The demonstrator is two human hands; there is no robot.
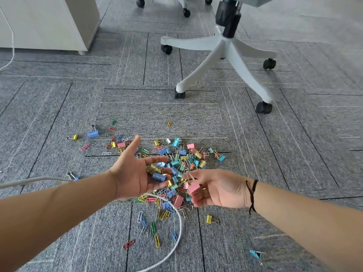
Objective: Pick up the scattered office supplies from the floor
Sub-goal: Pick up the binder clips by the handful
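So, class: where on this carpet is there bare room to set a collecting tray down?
Bare carpet lies between the clip pile and the chair base. It is crowded under both hands, and by the white cable.

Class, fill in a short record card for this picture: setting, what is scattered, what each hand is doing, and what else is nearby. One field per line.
setting: grey carpet
scattered: heap of binder clips and paper clips
left hand: palm up, cupping a blue clip and a yellowish one
right hand: pinches a pink clip
strays: yellow clip, teal clip
nearby: white cable, chair base, cabinet
left to do: most clips on the floor
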